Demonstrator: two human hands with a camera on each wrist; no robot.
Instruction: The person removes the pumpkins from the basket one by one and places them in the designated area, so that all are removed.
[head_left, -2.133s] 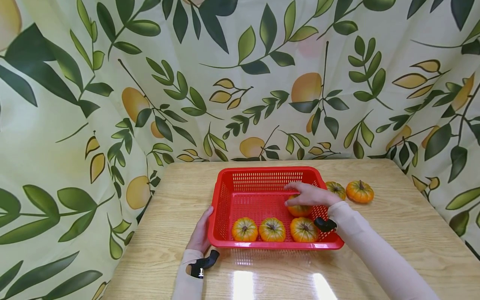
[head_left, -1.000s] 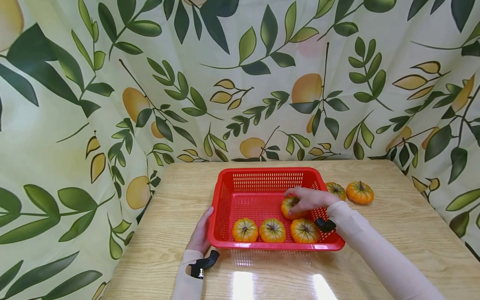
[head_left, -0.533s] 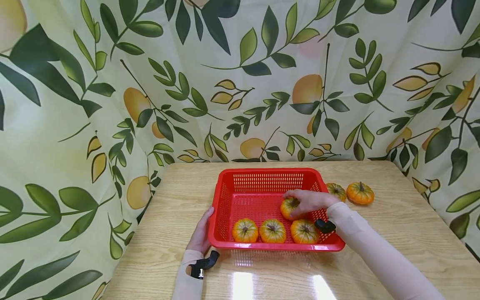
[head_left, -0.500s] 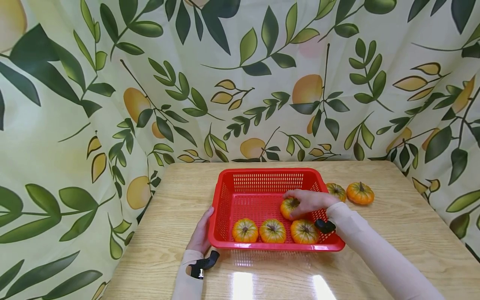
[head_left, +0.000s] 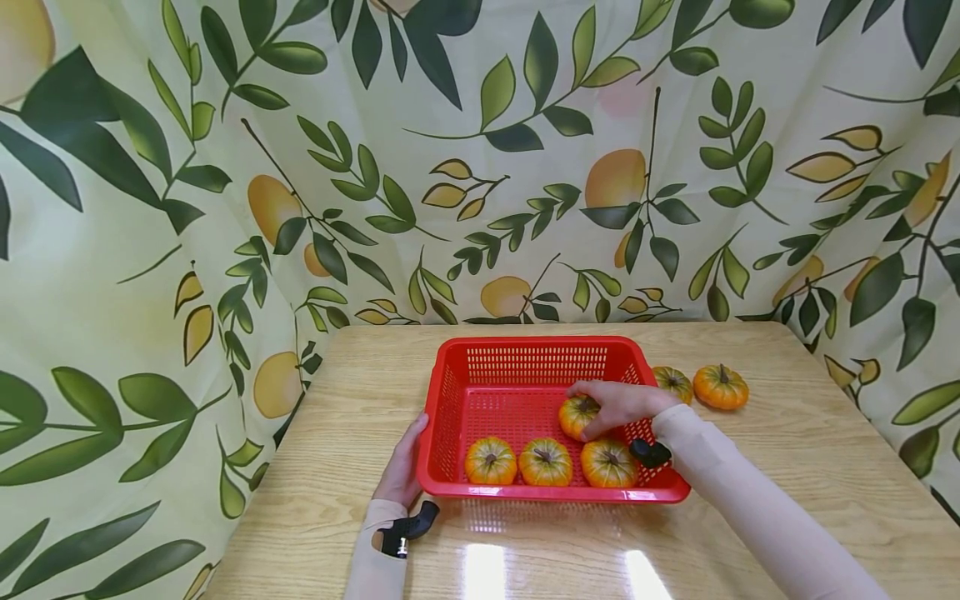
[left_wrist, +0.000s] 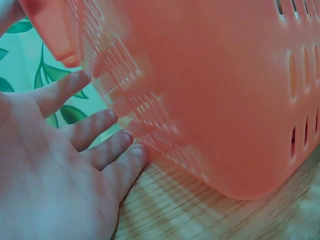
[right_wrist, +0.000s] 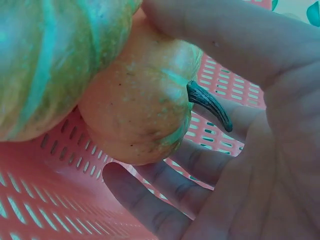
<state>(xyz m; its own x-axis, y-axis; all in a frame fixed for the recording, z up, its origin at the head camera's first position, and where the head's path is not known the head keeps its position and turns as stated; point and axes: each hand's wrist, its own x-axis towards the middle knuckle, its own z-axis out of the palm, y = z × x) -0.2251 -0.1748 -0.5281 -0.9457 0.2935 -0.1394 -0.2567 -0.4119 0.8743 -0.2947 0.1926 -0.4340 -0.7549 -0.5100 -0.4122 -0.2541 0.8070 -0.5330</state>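
In the head view my right hand (head_left: pixel 621 403) is inside a red plastic basket (head_left: pixel 555 493), its thumb and fingers round a small orange-green pumpkin (head_left: pixel 574 415). The right wrist view shows the thumb on one side of this pumpkin (right_wrist: pixel 140 100) and fingers along the other, with its dark stem (right_wrist: pixel 210 102) toward the palm. Another pumpkin (right_wrist: pixel 55 60) is close beside it. My left hand (head_left: pixel 401 467) lies against the basket's left side. Its fingers (left_wrist: pixel 95 130) are extended and touch the slotted wall in the left wrist view.
Along the basket's near wall sit three more pumpkins, a left one (head_left: pixel 490 461), a middle one (head_left: pixel 546 462) and a right one (head_left: pixel 608 463). Outside, right of the basket, a greenish pumpkin (head_left: pixel 673 383) and an orange one (head_left: pixel 721 387) lie on the wooden table (head_left: pixel 375 367). Patterned cloth (head_left: pixel 465 167) hangs behind.
My right hand came down from above the pumpkin and took hold of it. That pumpkin has shifted slightly left inside the basket. The left hand stays at the basket's side.
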